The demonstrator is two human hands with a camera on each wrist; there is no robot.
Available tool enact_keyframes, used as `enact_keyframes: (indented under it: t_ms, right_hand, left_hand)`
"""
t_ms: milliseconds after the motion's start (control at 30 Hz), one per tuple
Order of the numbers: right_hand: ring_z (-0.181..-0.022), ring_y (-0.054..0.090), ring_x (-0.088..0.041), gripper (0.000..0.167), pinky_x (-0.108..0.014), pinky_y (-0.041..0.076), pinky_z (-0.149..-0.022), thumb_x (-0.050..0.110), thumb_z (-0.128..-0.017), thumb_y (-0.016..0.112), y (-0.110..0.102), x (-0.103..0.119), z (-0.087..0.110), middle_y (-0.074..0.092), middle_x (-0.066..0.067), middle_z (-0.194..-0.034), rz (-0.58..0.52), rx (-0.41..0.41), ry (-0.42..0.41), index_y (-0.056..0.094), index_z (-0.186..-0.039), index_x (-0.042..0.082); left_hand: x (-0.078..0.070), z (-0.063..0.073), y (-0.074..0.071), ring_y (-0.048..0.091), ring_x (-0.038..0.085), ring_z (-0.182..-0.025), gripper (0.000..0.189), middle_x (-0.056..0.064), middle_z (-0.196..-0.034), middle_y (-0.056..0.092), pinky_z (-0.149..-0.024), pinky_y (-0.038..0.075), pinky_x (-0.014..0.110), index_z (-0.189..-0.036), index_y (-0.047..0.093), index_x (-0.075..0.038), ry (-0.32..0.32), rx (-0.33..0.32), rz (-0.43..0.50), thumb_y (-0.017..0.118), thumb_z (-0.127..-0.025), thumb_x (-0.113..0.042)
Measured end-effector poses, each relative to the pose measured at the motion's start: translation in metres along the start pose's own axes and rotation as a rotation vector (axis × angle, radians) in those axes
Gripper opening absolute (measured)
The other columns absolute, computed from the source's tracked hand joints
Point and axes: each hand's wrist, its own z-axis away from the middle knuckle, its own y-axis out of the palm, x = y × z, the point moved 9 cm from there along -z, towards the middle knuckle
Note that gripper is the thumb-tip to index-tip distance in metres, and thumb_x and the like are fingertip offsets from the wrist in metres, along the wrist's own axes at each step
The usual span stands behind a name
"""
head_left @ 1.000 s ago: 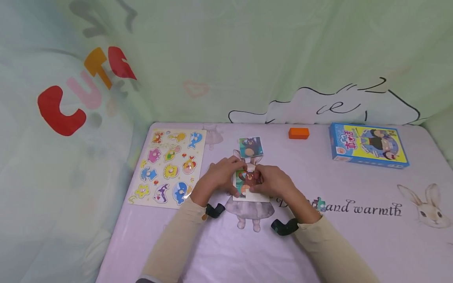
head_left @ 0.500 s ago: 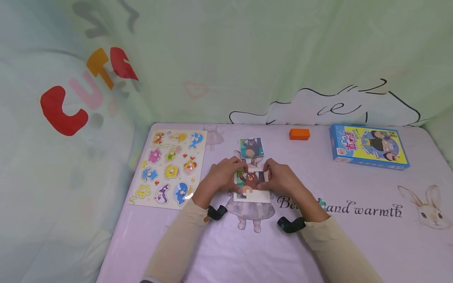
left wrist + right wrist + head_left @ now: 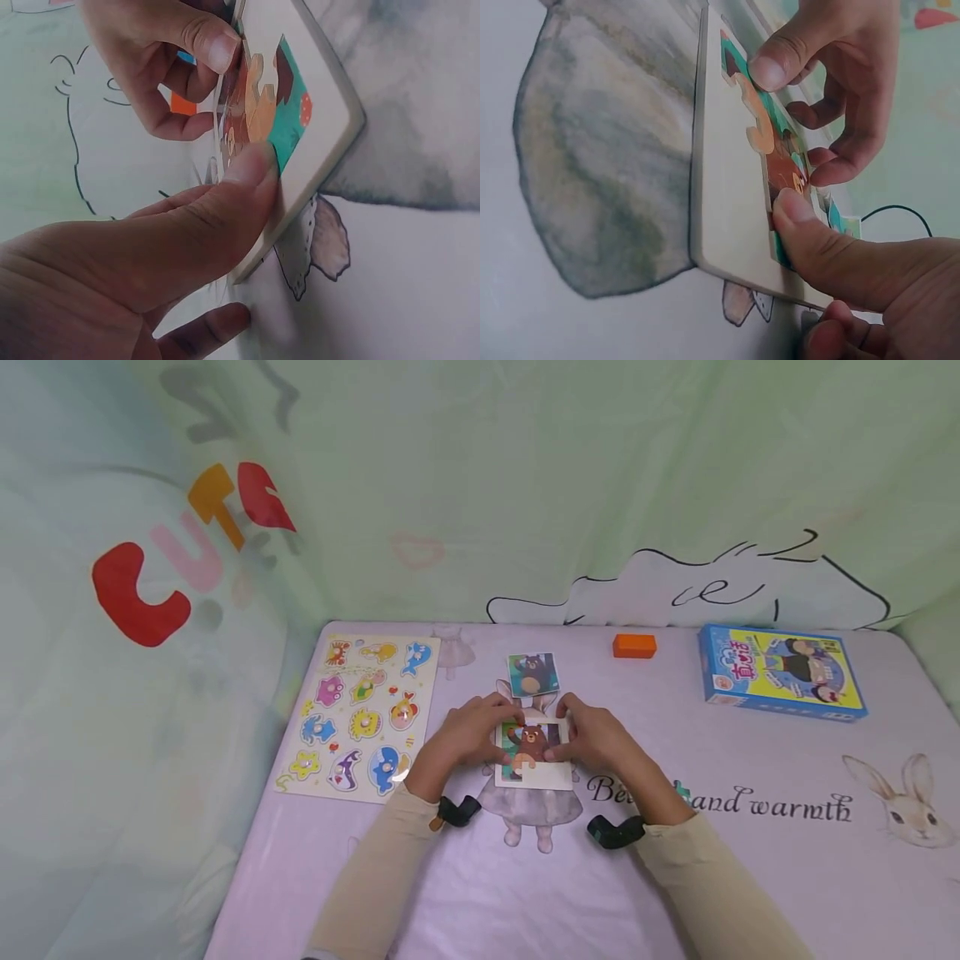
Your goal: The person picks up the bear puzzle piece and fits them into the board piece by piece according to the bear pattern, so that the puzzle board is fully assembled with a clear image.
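A small wooden jigsaw puzzle (image 3: 553, 776) of a brown bear lies flat in front of me. Pieces fill its upper and left parts, and the lower right of its tray is bare wood. My left hand (image 3: 468, 732) holds the left side, thumb (image 3: 251, 166) on the picture and fingers toward the far edge. At the right side, my right hand (image 3: 597, 735) grips likewise, its thumb (image 3: 795, 210) on the picture near the bare area. A loose teal jigsaw piece (image 3: 682, 790) lies by my right forearm, which partly hides it. Just beyond the puzzle is a bear picture card (image 3: 533, 674).
A cream peg puzzle board (image 3: 341, 781) with sea animals lies on the left. An orange block (image 3: 634, 646) and a blue and yellow box (image 3: 783, 672) stand toward the back right. Green curtains (image 3: 450, 485) hang behind and to the left of the table.
My right hand has shifted outward to the right, uncovering more of the bear picture and its dark right part. The left hand and the puzzle have hardly moved.
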Motion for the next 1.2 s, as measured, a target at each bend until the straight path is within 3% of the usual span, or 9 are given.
enact_keyframes:
  t_ms: [333,500,700,1200]
  right_hand:
    - [-0.076,0.057,-0.022,0.067,-0.028,0.045,-0.061,0.030,-0.083,0.086,0.003,0.002,-0.002,0.056,-0.011,-0.084,0.021,0.074,-0.036,0.044,-0.132,0.010]
    - [-0.077,0.058,-0.023,0.067,-0.029,0.046,-0.062,0.029,-0.082,0.087,0.003,0.001,-0.002,0.056,-0.011,-0.086,0.008,0.063,0.000,0.045,-0.131,0.011]
    - [-0.075,0.057,-0.022,0.066,-0.029,0.045,-0.061,0.029,-0.082,0.087,0.002,-0.001,-0.002,0.056,-0.011,-0.085,0.001,0.048,0.023,0.047,-0.131,0.011]
    - [-0.070,0.049,-0.018,0.066,-0.030,0.039,-0.061,0.029,-0.085,0.083,0.001,0.003,0.011,0.053,-0.007,-0.081,-0.006,-0.022,-0.084,0.050,-0.136,0.005]
  left_hand:
    - [-0.002,-0.001,0.000,0.052,0.021,-0.124,0.058,-0.006,-0.141,0.055,-0.101,0.046,0.053,-0.130,0.063,-0.032,-0.008,0.006,-0.040,0.090,-0.078,-0.034]
    - [-0.003,-0.003,0.001,0.053,0.020,-0.122,0.062,-0.008,-0.138,0.055,-0.096,0.048,0.050,-0.128,0.064,-0.033,-0.012,-0.011,-0.086,0.092,-0.073,-0.040]
    - [-0.003,-0.004,0.001,0.053,0.020,-0.120,0.062,-0.008,-0.135,0.056,-0.096,0.048,0.050,-0.126,0.065,-0.033,-0.031,-0.024,-0.072,0.094,-0.071,-0.038]
    - [-0.003,0.001,0.000,0.054,0.020,-0.120,0.060,-0.007,-0.138,0.055,-0.098,0.047,0.051,-0.127,0.064,-0.032,-0.048,-0.031,-0.047,0.093,-0.074,-0.034]
